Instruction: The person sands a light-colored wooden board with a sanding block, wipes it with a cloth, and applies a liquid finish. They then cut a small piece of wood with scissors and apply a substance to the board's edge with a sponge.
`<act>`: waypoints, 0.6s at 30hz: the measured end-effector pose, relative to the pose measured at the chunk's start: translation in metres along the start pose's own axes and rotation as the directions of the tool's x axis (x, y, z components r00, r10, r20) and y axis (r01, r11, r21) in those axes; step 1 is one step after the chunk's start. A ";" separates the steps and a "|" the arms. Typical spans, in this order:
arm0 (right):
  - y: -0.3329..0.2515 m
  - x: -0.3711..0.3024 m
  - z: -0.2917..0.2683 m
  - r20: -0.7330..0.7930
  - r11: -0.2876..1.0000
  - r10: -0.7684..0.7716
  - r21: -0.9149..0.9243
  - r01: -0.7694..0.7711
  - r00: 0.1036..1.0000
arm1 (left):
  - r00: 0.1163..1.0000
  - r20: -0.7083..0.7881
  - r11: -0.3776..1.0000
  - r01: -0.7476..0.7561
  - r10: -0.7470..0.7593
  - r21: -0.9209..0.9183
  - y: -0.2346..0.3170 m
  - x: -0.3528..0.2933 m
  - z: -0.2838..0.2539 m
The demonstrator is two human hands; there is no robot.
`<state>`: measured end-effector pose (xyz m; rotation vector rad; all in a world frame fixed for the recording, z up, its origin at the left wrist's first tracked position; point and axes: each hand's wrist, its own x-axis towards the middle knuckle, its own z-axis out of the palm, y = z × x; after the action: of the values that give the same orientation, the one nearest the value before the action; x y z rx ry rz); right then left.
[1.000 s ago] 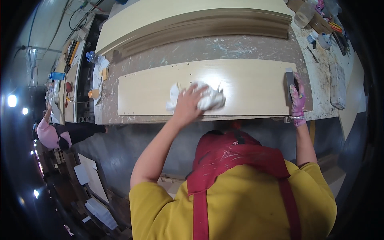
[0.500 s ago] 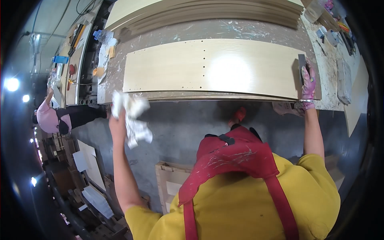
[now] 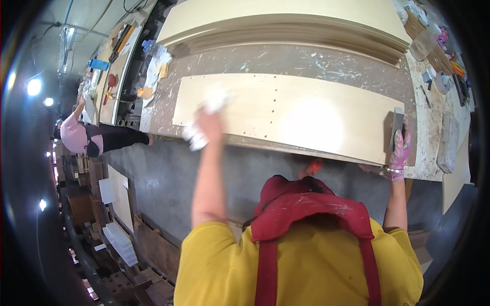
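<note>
A long pale wooden board (image 3: 240, 109), with small dark holes across it and along its edges, lies on the paint-marked workbench (image 3: 326, 64). My left hand (image 3: 209, 125), bare and blurred by motion, is closed around a crumpled white cloth (image 3: 218, 100) over the board's left part. Some of the cloth hangs past the near edge. At the board's right end, my right hand (image 3: 400, 149), in a pink glove, grips a narrow grey block (image 3: 397, 124) that stands along the end. Its thumb side faces the board, and the fingers behind the block are partly hidden.
Stacked pale boards (image 3: 286, 25) lie at the back of the bench. On the right, a side surface carries a clear plastic container (image 3: 424, 45), a clear-wrapped slab (image 3: 448, 143) and small tools. A person in pink (image 3: 76, 135) stands at another bench, far left.
My left hand has swept the white cloth rightward and away from me, from beside the board's near-left corner onto its surface. My right hand keeps hold of the grey block; the whole view has shifted.
</note>
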<state>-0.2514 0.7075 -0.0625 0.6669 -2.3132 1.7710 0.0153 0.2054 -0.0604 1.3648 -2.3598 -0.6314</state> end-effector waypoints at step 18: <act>0.004 -0.013 -0.123 -0.406 0.895 0.415 0.022 -0.445 0.814 | 0.837 0.106 0.835 -0.509 0.536 -0.208 0.137 0.029 -0.020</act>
<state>-0.2594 0.8280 -0.0354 -0.2545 -2.3312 1.7580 -0.0878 0.2357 0.0311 0.5564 -2.5720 -0.7701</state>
